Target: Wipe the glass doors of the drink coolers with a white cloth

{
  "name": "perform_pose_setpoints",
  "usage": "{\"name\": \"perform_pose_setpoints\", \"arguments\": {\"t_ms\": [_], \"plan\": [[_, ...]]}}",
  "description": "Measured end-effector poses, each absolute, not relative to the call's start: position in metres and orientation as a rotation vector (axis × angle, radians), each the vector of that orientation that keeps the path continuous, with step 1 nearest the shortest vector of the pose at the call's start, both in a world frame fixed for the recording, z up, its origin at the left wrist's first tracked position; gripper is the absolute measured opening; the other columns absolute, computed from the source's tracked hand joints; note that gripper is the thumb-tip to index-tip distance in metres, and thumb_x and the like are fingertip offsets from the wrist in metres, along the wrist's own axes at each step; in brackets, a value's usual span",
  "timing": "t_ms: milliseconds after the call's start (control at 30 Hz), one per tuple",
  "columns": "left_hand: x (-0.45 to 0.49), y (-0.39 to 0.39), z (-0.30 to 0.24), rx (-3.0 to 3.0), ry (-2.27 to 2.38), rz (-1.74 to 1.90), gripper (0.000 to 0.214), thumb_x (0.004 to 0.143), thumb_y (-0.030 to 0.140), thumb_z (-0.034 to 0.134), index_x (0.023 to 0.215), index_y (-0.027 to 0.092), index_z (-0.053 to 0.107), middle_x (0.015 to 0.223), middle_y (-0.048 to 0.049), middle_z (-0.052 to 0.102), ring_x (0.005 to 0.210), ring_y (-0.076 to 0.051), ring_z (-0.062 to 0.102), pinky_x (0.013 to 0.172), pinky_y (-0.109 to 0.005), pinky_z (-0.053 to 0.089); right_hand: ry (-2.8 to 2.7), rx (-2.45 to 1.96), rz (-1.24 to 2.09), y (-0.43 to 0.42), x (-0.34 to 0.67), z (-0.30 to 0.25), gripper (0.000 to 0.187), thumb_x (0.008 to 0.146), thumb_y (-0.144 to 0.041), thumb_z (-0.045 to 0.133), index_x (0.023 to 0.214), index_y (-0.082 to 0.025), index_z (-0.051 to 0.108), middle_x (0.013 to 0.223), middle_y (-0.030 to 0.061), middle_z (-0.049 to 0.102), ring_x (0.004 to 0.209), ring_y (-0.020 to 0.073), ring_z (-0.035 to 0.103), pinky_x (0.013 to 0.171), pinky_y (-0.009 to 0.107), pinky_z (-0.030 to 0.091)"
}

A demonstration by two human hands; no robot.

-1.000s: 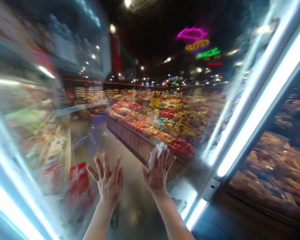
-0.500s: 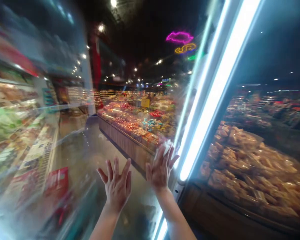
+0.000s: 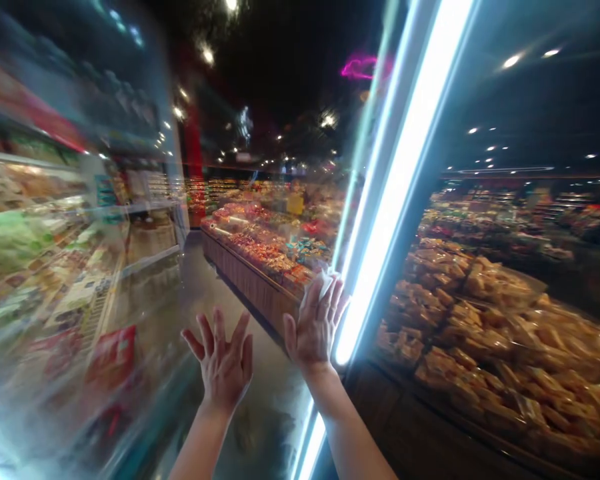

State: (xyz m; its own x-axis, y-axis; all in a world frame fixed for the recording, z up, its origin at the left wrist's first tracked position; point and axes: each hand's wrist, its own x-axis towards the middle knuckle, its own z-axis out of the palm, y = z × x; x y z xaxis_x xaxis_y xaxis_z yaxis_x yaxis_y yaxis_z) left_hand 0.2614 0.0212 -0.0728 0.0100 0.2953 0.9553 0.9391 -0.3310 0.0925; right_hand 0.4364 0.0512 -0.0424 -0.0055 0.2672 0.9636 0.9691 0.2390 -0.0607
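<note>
My right hand (image 3: 316, 327) presses a crumpled white cloth (image 3: 325, 281) against a clear glass pane, just left of a bright light strip (image 3: 395, 177). The cloth shows at the fingertips, mostly covered by the hand; whether it is paper or fabric I cannot tell. My left hand (image 3: 225, 367) is lower and to the left, its fingers spread and the palm turned to the glass. Nothing is in it. Whether it touches the pane is hard to see.
Beyond the glass, a long display (image 3: 245, 277) of packaged goods lines an aisle floor (image 3: 193, 280). Piled bags of brown food (image 3: 480, 333) lie at the right. Blurred shelves of goods (image 3: 35, 253) and a red box or bag (image 3: 111, 357) appear on the left.
My right hand with the white cloth has shifted slightly left and up. My left hand has moved a little left. The light strip now stands farther left in view.
</note>
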Motion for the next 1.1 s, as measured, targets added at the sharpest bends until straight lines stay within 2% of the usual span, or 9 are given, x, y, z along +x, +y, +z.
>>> {"name": "perform_pose_setpoints", "arguments": {"t_ms": [100,267,400,500,567,733,800,967,1100], "plan": [[0.262,0.02,-0.072,-1.668,-1.29,-1.342,0.087,0.092,0.023,0.065,0.162,0.041,0.016,0.175,-0.0022,-0.005,0.161,-0.032,-0.01,0.127,-0.066,-0.006,-1.488,-1.196,-0.861,0.05,0.434,-0.039,0.083,0.102,-0.047,0.034,0.165,-0.01,-0.005,0.172,0.0235,-0.002,0.159,0.0439,0.002,0.117,0.077,0.024],[0.252,0.019,-0.072,-1.681,-1.295,-1.329,0.088,0.092,0.027,0.067,0.162,0.041,0.016,0.175,-0.0015,-0.003,0.161,-0.033,-0.008,0.127,-0.067,-0.004,-1.53,-1.175,-0.902,0.038,0.419,-0.096,0.08,0.103,-0.038,0.038,0.164,-0.005,0.0,0.173,0.0211,-0.005,0.161,0.0377,-0.004,0.119,0.073,0.025],[0.238,0.02,-0.067,-1.642,-1.337,-1.371,0.085,0.092,0.026,0.066,0.161,0.042,0.02,0.175,-0.0015,-0.002,0.161,-0.036,-0.003,0.127,-0.069,-0.001,-1.48,-1.155,-0.88,0.046,0.421,-0.052,0.08,0.104,-0.043,0.036,0.165,-0.007,-0.002,0.173,0.021,-0.005,0.16,0.0406,-0.003,0.119,0.076,0.02],[0.228,0.021,-0.063,-1.609,-1.381,-1.369,0.082,0.093,0.026,0.064,0.161,0.042,0.022,0.175,-0.0022,-0.003,0.161,-0.037,-0.002,0.127,-0.069,0.0,-1.435,-1.191,-0.791,0.051,0.412,-0.018,0.08,0.103,-0.047,0.034,0.166,-0.009,0.001,0.172,0.0238,0.006,0.159,0.0466,0.005,0.116,0.08,0.021],[0.221,0.022,-0.063,-1.598,-1.375,-1.361,0.082,0.094,0.027,0.064,0.162,0.041,0.019,0.175,-0.0022,-0.003,0.161,-0.036,-0.004,0.127,-0.069,0.0,-1.458,-1.174,-0.778,0.048,0.395,-0.028,0.079,0.103,-0.046,0.036,0.166,-0.01,0.004,0.172,0.0241,0.01,0.159,0.0466,0.007,0.116,0.08,0.022],[0.199,0.021,-0.064,-1.605,-1.339,-1.348,0.085,0.093,0.027,0.064,0.162,0.041,0.016,0.175,-0.0017,-0.001,0.161,-0.033,-0.006,0.128,-0.067,-0.001,-1.664,-1.053,-0.924,0.038,0.357,-0.09,0.082,0.102,-0.04,0.045,0.166,-0.01,0.004,0.173,0.0207,0.005,0.161,0.0384,0.0,0.12,0.073,0.023],[0.185,0.02,-0.064,-1.58,-1.345,-1.362,0.084,0.094,0.027,0.064,0.162,0.041,0.016,0.175,-0.001,-0.002,0.161,-0.032,-0.007,0.128,-0.067,-0.003,-1.632,-1.064,-0.925,0.04,0.357,-0.08,0.082,0.102,-0.04,0.045,0.166,-0.011,0.004,0.173,0.0205,0.005,0.161,0.0382,0.001,0.12,0.074,0.022],[0.15,0.019,-0.062,-1.569,-1.346,-1.344,0.086,0.093,0.028,0.065,0.163,0.039,0.016,0.175,-0.0018,-0.005,0.161,-0.033,-0.01,0.127,-0.067,-0.006,-1.406,-1.168,-0.775,0.047,0.355,-0.028,0.081,0.103,-0.042,0.041,0.166,-0.014,-0.001,0.172,0.0238,0.01,0.158,0.045,0.011,0.116,0.081,0.018],[0.125,0.016,-0.064,-1.567,-1.366,-1.329,0.087,0.093,0.028,0.065,0.163,0.04,0.015,0.174,-0.0022,-0.005,0.161,-0.033,-0.01,0.127,-0.067,-0.007,-1.551,-1.096,-0.87,0.039,0.313,-0.061,0.082,0.101,-0.04,0.045,0.166,-0.014,0.003,0.173,0.0203,0.005,0.16,0.0413,0.005,0.12,0.076,0.019]]}}
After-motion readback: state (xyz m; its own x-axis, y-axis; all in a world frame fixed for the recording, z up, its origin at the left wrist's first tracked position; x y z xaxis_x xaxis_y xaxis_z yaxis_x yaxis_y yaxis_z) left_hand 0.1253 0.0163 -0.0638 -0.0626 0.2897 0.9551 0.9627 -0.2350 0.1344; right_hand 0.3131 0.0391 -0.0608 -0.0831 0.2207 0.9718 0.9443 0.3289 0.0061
